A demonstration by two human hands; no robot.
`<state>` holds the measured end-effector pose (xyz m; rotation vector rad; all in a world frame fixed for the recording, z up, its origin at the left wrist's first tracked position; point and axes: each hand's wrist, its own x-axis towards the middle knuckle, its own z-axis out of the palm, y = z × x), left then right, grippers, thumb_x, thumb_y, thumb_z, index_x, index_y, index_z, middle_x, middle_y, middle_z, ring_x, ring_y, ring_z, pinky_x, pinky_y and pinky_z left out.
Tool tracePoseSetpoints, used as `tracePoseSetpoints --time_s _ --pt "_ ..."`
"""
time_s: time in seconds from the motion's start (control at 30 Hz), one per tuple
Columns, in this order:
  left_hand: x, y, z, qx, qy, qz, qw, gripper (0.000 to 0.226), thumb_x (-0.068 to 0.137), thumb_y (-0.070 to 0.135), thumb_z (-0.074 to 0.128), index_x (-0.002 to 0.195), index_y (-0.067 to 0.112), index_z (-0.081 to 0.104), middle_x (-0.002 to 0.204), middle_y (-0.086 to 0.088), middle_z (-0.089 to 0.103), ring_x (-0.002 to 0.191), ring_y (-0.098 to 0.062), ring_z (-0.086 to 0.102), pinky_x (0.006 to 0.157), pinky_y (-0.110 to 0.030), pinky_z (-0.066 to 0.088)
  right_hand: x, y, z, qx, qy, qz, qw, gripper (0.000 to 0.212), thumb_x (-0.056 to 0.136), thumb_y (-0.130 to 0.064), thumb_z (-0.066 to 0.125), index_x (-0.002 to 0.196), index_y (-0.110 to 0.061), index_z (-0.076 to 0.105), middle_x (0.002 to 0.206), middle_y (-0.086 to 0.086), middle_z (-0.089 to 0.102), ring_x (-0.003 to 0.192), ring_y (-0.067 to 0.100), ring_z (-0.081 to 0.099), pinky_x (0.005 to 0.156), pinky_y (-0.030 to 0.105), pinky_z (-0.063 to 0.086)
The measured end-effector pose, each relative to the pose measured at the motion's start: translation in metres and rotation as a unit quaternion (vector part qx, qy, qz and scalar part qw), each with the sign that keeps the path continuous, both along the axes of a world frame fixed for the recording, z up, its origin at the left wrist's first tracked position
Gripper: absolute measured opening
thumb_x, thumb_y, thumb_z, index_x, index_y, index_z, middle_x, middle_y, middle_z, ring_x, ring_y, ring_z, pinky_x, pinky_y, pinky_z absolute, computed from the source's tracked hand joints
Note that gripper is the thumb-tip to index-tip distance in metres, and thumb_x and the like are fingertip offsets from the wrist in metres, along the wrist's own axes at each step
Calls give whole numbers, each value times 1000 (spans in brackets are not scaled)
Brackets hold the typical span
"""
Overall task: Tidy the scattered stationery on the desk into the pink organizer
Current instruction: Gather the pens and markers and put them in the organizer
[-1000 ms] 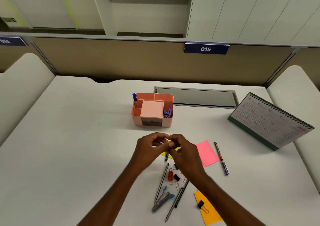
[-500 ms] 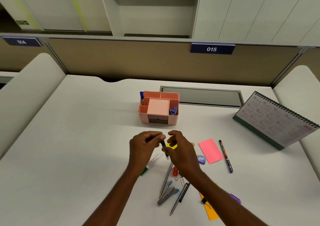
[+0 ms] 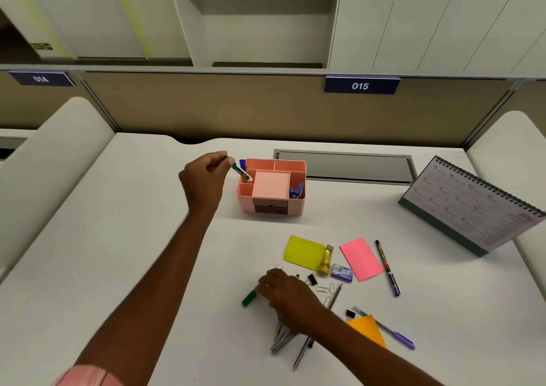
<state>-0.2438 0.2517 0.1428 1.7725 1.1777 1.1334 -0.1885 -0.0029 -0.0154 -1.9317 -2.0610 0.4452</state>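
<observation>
The pink organizer [image 3: 296, 204] stands mid-desk with a blue pen [image 3: 242, 164] in its back left slot and blue clips [image 3: 297, 191] on its right side. My left hand [image 3: 204, 178] pinches a green-and-white pen [image 3: 241, 172], tilted, its tip over the organizer's left compartment. My right hand [image 3: 285, 292] rests nearer me on the desk, fingers curled round a green-capped marker [image 3: 248, 299]. Scattered around it lie pens and pencils [image 3: 334, 300], paper clips [image 3: 324, 290], binder clips [image 3: 312, 279] and a purple pen [image 3: 393, 334].
Yellow [image 3: 302, 251], pink [image 3: 361, 259] and orange [image 3: 367, 329] sticky notes lie on the desk, with a yellow glue tube [image 3: 326, 259], a small blue box [image 3: 342, 272] and a dark patterned pen [image 3: 387, 267]. A desk calendar [image 3: 469, 205] stands at right. A grey cable tray lid [image 3: 344, 167] sits behind the organizer.
My hands have parted. The left hand carried the green-and-white pen up and away to the organizer. The right hand dropped to the desk onto the green-capped marker.
</observation>
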Motion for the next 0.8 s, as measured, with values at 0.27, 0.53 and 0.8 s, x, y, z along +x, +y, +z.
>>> tracePoseSetpoints --time_s 0.27,0.53,0.8 --pt "35 26 -21 19 39 -4 999 28 88 21 84 111 6 81 101 -6 81 87 -17 78 87 -37 65 1 1 -13 -16 -34 24 999 46 76 3 67 120 -12 63 132 9 59 132 33 49 81 44 60" --pt "60 25 -48 44 127 -7 991 24 92 18 79 112 5 80 108 -12 80 95 -25 78 90 -35 62 0 -3 -16 -7 -18 6 1000 43 81 4 64 122 -9 62 140 10 53 139 32 42 93 46 57" --pt "78 28 -68 65 194 -31 978 20 93 18 78 107 3 80 102 -14 80 87 -28 77 82 -29 56 -2 -3 -14 -22 14 -15 1000 44 83 2 66 125 -9 59 142 9 48 144 30 34 91 49 58"
